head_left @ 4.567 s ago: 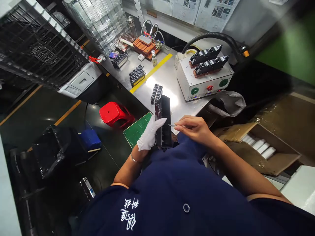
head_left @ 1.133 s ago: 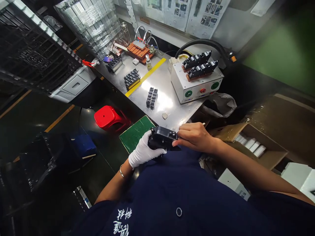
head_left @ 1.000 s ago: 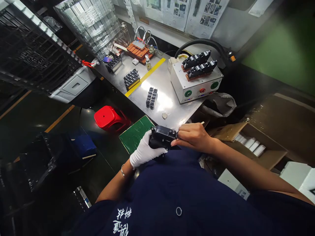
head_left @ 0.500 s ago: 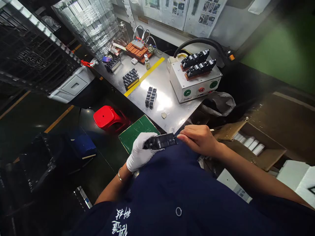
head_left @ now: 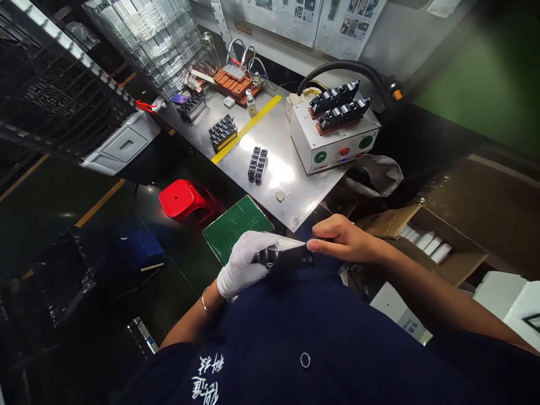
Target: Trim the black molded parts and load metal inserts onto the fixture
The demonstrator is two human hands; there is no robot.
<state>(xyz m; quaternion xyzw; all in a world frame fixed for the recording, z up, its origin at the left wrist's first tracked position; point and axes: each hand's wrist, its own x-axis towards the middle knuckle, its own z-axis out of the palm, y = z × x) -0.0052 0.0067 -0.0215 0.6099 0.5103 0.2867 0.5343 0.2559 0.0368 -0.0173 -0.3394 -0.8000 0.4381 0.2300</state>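
Note:
My left hand (head_left: 244, 263), in a white glove, is closed around a long black plastic part (head_left: 291, 257) in front of my chest. One long side of the part, pale with glare, faces up, and the gloved fingers cover its left end. My bare right hand (head_left: 343, 241) is pinched at the part's right end, thumb and fingertips against its upper edge. Whatever lies between those fingertips is too small to make out. Beyond the hands, two similar black parts (head_left: 257, 165) stand side by side on the metal table (head_left: 291, 211), near a small pale chip (head_left: 280, 196).
A control box (head_left: 324, 143) with buttons carries two black parts (head_left: 343, 115) on orange bases. More black parts (head_left: 223, 133) stand by the yellow tape (head_left: 253, 124). An orange fixture (head_left: 236, 84) sits behind. A red stool (head_left: 181, 199), green board (head_left: 236, 228) and open carton (head_left: 459, 261) surround me.
My left hand has turned the black part, so its pale side now faces up. My right hand has shifted slightly, and the thin light end that stuck out behind it no longer shows.

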